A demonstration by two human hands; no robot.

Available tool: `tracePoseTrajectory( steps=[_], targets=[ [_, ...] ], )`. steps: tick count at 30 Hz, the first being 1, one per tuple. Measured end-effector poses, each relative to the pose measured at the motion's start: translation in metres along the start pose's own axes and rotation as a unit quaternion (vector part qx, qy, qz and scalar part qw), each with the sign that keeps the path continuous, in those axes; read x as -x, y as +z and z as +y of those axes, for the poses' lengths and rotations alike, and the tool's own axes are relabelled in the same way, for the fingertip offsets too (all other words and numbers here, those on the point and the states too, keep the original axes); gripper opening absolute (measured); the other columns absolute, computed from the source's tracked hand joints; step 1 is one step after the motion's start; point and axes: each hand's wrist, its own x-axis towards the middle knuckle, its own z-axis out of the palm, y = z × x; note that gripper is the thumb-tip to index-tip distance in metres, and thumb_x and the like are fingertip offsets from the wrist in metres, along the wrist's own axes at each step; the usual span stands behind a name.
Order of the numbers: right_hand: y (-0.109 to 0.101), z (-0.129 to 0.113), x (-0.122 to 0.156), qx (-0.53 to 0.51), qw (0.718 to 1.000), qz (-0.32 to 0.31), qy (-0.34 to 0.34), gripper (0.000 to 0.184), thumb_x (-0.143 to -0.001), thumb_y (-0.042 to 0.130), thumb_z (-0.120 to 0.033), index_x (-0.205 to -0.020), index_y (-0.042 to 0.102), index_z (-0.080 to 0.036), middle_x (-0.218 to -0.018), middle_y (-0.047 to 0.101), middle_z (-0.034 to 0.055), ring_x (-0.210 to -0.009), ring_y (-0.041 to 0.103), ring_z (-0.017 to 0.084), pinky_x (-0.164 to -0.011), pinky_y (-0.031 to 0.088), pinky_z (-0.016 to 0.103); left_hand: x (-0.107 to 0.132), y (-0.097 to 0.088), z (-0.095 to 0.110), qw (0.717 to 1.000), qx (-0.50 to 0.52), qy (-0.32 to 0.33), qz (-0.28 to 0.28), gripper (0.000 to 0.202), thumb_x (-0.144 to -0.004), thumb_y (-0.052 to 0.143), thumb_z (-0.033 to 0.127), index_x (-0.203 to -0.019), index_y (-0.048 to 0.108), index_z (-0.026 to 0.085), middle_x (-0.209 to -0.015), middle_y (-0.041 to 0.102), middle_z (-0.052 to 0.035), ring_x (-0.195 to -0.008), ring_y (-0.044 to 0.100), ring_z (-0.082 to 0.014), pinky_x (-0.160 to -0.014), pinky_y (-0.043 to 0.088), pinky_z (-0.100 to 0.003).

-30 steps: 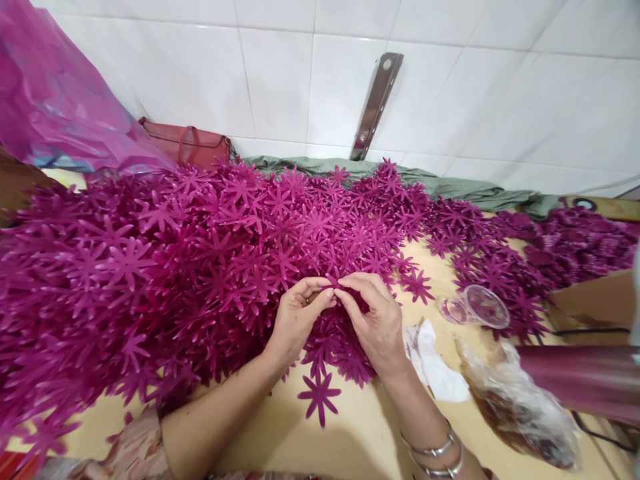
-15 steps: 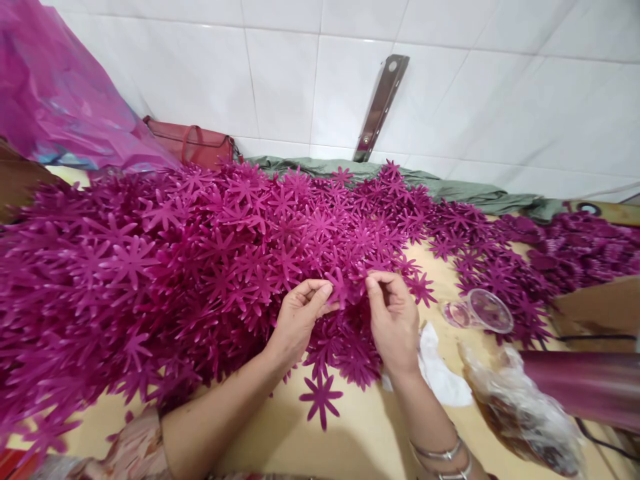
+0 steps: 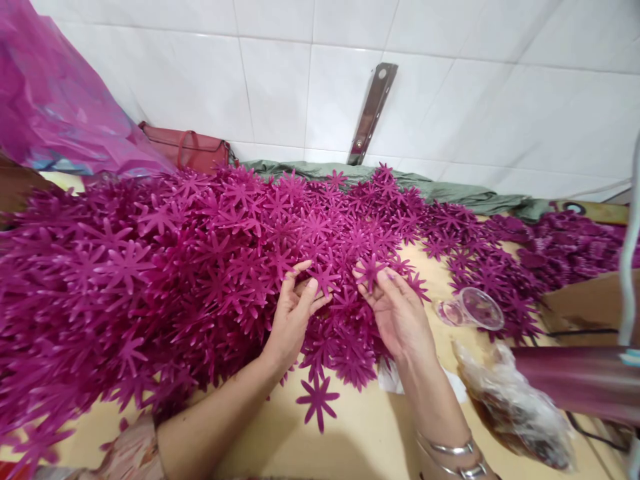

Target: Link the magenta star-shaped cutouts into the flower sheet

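A big heap of magenta star-shaped flower cut-outs covers most of a tan table. My left hand rests at the heap's front edge, its thumb and fingers pinched on a flower cut-out. My right hand, palm turned up, has its fingertips under another flower cut-out and holds it between thumb and fingers. The two hands are a short way apart. One single flower cut-out lies alone on the table in front of my hands.
A clear plastic cup lies on its side right of my hands. A crumpled clear bag and white paper lie near my right wrist. A red handbag, green cloth and metal bracket line the tiled wall. Pink plastic sheet at left.
My hands, pinched together on one piece a second ago, have come apart. The right hand has turned palm up and moved forward into the heap; the left now holds its own flower.
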Motion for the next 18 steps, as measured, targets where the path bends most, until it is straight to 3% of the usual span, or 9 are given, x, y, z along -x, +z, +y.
tracePoseTrajectory(
  steps=[3,6,14,18],
  targets=[
    [0.0,0.005,0.002,0.054,0.998,0.003,-0.016,0.09,-0.06,0.078,-0.063,-0.122,0.042,-0.008,-0.119,0.054,0.0101,-0.08,0.054,-0.005,-0.076,0.051,0.009,0.001,0.0,0.0,0.999,-0.023,0.005,-0.033,0.033,-0.092,0.068,0.042,-0.122,0.064,0.028,-0.112,0.057,-0.001,-0.101,0.059,-0.0106,-0.105,0.054,-0.035],
    [0.002,0.011,0.004,0.087,0.995,-0.023,-0.03,0.082,-0.068,0.071,-0.065,-0.118,0.042,-0.006,-0.113,0.056,0.0101,-0.082,0.055,-0.004,-0.08,0.052,0.01,0.002,0.0,-0.001,0.997,-0.046,0.009,-0.056,0.028,-0.093,0.067,0.043,-0.114,0.071,0.026,-0.127,0.059,-0.0024,-0.11,0.059,-0.0139,-0.106,0.054,-0.033],
    [0.006,0.015,0.013,0.189,0.976,-0.111,-0.019,0.076,-0.078,0.062,-0.068,-0.118,0.044,-0.007,-0.108,0.057,0.0077,-0.082,0.055,-0.004,-0.077,0.051,0.007,0.001,-0.001,0.001,0.988,-0.132,0.042,-0.069,0.031,-0.092,0.069,0.039,-0.117,0.071,0.021,-0.123,0.064,-0.0063,-0.114,0.06,-0.0181,-0.107,0.049,-0.033],
    [0.011,0.012,0.018,0.271,0.954,-0.121,-0.049,0.073,-0.081,0.058,-0.069,-0.108,0.046,-0.003,-0.092,0.056,0.005,-0.07,0.045,-0.008,-0.064,0.04,0.002,0.001,0.0,0.004,0.984,-0.158,0.051,-0.059,0.027,-0.091,0.07,0.035,-0.112,0.072,0.019,-0.121,0.066,-0.0065,-0.115,0.06,-0.0174,-0.107,0.045,-0.03]
  ],
)
